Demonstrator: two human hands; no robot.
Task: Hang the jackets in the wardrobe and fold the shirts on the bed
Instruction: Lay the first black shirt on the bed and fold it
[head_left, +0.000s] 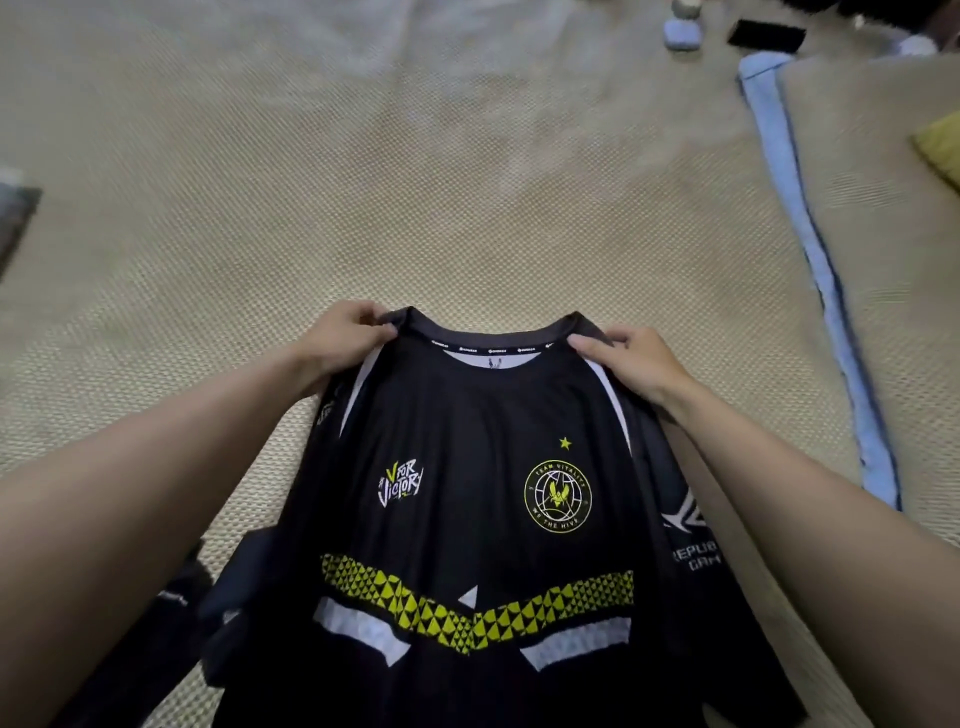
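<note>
A black shirt (483, 519) is spread front-up at the near middle of the bed (467, 208), its collar pointing to the far side. The left hand (343, 338) pinches the shirt's left shoulder just beside the collar, fingers closed on the fabric. The right hand (631, 361) grips the right shoulder in the same way, thumb on top of the cloth. Both bare forearms reach in from the near corners. The shirt carries a yellow round crest (557, 496) on the right chest, white lettering on the left chest and a yellow patterned band (475, 608) across the middle. A woven beige mat covers the bed. A light blue strip of cloth (810, 249) runs along the right, and a black flat object (766, 35) lies at the far right.
</note>
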